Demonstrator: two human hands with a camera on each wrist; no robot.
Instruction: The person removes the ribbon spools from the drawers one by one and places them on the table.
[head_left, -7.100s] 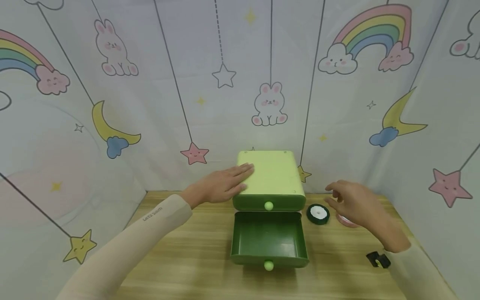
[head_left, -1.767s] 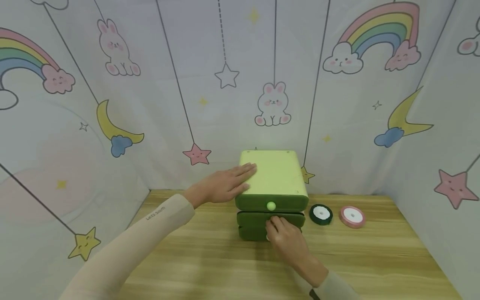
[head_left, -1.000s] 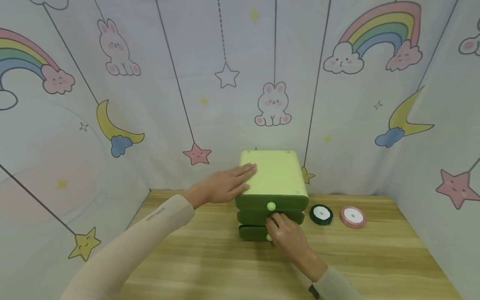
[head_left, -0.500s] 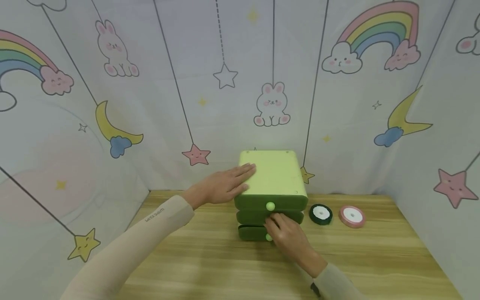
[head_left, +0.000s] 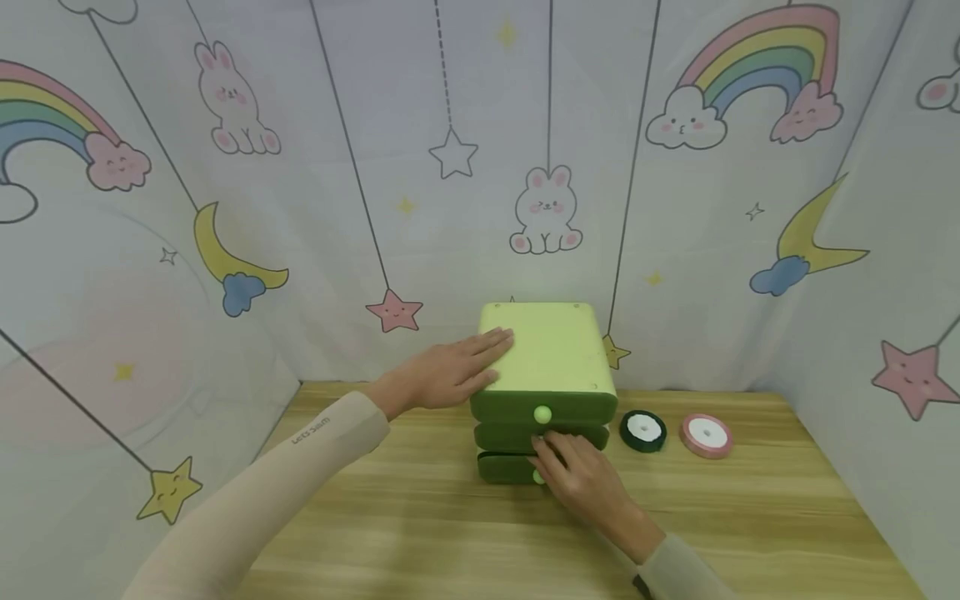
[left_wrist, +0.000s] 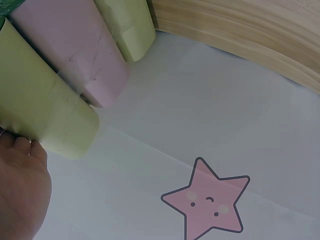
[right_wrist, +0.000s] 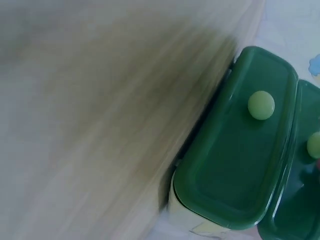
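Note:
A small three-tier drawer cabinet (head_left: 558,346) with a light green top and dark green drawer fronts stands against the back wall. My left hand (head_left: 442,372) lies flat with straight fingers on the left side of its top. In the left wrist view, that hand (left_wrist: 22,187) touches the light green shell. My right hand (head_left: 588,483) has its fingertips around the knob of the middle drawer (head_left: 498,437), which is pushed in. The right wrist view shows that pale green knob (right_wrist: 314,145) with a fingertip at its edge. Below it is the bottom drawer (right_wrist: 230,160).
Two ribbon spools lie right of the cabinet: a dark green one (head_left: 642,431) and a pink one (head_left: 707,436). The wooden table (head_left: 390,517) is enclosed by white printed cloth walls (head_left: 450,250). A thin dark gap shows above the bottom drawer front.
The middle drawer has gone from pulled out to pushed in. My right hand came from above the spools to its knob and lately shifted slightly right. My left hand stayed put.

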